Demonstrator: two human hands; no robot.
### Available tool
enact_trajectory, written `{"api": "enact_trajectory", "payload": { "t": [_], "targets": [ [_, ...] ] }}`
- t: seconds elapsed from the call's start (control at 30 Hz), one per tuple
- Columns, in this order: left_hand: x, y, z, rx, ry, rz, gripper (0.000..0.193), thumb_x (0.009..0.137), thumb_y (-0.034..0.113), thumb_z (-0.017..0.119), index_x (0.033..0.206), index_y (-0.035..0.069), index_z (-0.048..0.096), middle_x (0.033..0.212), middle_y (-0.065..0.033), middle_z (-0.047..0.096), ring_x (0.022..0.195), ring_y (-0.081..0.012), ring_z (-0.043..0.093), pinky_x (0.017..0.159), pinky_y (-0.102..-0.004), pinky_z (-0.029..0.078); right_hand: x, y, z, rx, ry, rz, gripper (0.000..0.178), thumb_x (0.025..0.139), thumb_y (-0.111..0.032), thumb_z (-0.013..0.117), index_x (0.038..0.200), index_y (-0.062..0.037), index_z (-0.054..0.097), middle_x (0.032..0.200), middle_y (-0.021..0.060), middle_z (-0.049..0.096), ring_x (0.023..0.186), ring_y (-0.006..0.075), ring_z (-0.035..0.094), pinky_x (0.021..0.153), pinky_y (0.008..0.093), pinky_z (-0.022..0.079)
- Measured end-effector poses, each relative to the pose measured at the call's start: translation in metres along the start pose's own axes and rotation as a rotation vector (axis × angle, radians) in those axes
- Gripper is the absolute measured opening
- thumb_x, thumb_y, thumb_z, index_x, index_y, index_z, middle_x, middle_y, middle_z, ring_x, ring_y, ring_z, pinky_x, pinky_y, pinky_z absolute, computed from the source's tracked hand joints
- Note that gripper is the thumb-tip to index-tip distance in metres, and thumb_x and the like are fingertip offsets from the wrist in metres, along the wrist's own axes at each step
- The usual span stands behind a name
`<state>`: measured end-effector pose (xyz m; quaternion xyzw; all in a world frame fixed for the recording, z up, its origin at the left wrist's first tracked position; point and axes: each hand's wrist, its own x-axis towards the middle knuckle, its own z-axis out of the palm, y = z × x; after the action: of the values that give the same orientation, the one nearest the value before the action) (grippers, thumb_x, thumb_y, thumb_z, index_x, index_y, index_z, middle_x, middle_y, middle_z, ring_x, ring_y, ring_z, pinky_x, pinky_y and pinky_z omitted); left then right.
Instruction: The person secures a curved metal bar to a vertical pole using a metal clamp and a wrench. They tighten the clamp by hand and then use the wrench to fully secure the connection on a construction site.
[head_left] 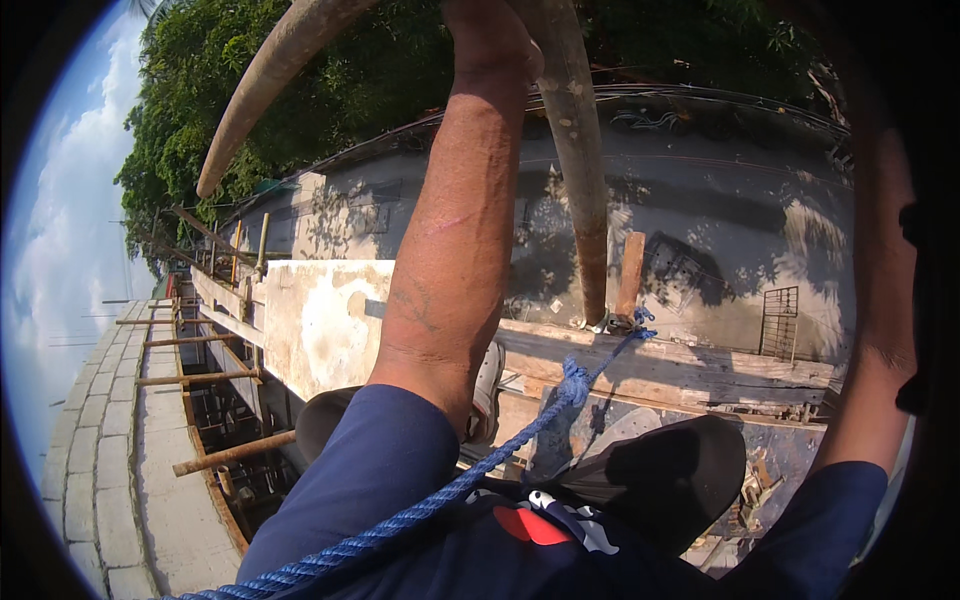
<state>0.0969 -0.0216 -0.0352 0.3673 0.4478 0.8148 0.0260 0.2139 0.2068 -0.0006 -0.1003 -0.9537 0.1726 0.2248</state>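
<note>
My left arm reaches up through the middle, and the base of my left hand shows at the top edge. It is right beside a thick brown pole; its fingers are out of the picture, so I cannot tell whether they grip. A second pole slants off to the left of it. At the right rim my right forearm is raised, its hand lost beyond the dark border. A blue rope crosses in front of my body, knotted midway, and reaches the foot of the brown pole.
I am up on a scaffold with wooden planks and a pale, stained board. To the left are a grey block wall and jutting timber poles. Far below lies a concrete road with a metal grate; wires and trees stand beyond.
</note>
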Motion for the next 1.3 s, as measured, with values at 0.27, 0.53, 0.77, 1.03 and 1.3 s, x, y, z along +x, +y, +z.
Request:
{"api": "enact_trajectory", "payload": {
  "t": [0.27, 0.53, 0.77, 1.03, 1.3],
  "targets": [
    [-0.003, 0.01, 0.008, 0.159, 0.053, -0.048, 0.109, 0.077, 0.097, 0.037, 0.152, 0.017, 0.036, 0.138, -0.0098, 0.051, 0.121, -0.0263, 0.055, 0.101, -0.046, 0.049, -0.002, -0.002, 0.007, 0.496, 0.055, -0.069, 0.034, 0.098, -0.045, 0.064, 0.108, -0.0157, 0.079, 0.106, 0.0085, 0.077, 0.099, 0.0255, 0.068, 0.093, 0.0353, 0.05],
    [-0.002, 0.008, 0.005, 0.214, 0.03, -0.064, 0.125, 0.068, 0.102, 0.037, 0.15, 0.008, 0.037, 0.13, -0.0163, 0.058, 0.114, -0.0308, 0.062, 0.095, -0.0485, 0.055, 0.016, 0.029, 0.031, 0.282, 0.329, -0.245, 0.03, 0.093, -0.042, 0.067, 0.087, -0.0125, 0.073, 0.084, 0.0159, 0.071, 0.08, 0.0358, 0.067, 0.074, 0.0451, 0.052],
    [0.001, 0.005, 0.006, 0.28, 0.054, 0.028, 0.127, 0.067, 0.103, 0.035, 0.146, 0.004, 0.042, 0.128, -0.0172, 0.061, 0.11, -0.0316, 0.065, 0.091, -0.049, 0.057, 0.027, 0.03, 0.073, 0.589, -0.073, -0.119, 0.035, 0.098, -0.04, 0.063, 0.094, -0.0062, 0.072, 0.08, 0.013, 0.068, 0.071, 0.0256, 0.065, 0.068, 0.0397, 0.051],
    [0.004, 0.003, 0.0, 0.266, 0.067, -0.006, 0.134, 0.064, 0.105, 0.032, 0.144, -0.002, 0.044, 0.124, -0.0203, 0.063, 0.108, -0.0326, 0.066, 0.094, -0.0482, 0.057, -0.02, -0.035, 0.161, 0.828, 0.331, 0.067, 0.031, 0.102, -0.036, 0.061, 0.097, -0.0066, 0.07, 0.077, 0.0139, 0.067, 0.073, 0.0285, 0.068, 0.068, 0.0427, 0.054],
    [0.003, 0.006, 0.001, 0.259, 0.049, -0.066, 0.134, 0.063, 0.105, 0.035, 0.143, -0.002, 0.043, 0.122, -0.0195, 0.063, 0.105, -0.0322, 0.068, 0.089, -0.0457, 0.059, -0.034, -0.061, 0.145, 0.86, 0.38, 0.208, 0.034, 0.101, -0.036, 0.063, 0.095, -0.0028, 0.067, 0.075, 0.0168, 0.068, 0.069, 0.0316, 0.07, 0.063, 0.0429, 0.054]
  ]
}}
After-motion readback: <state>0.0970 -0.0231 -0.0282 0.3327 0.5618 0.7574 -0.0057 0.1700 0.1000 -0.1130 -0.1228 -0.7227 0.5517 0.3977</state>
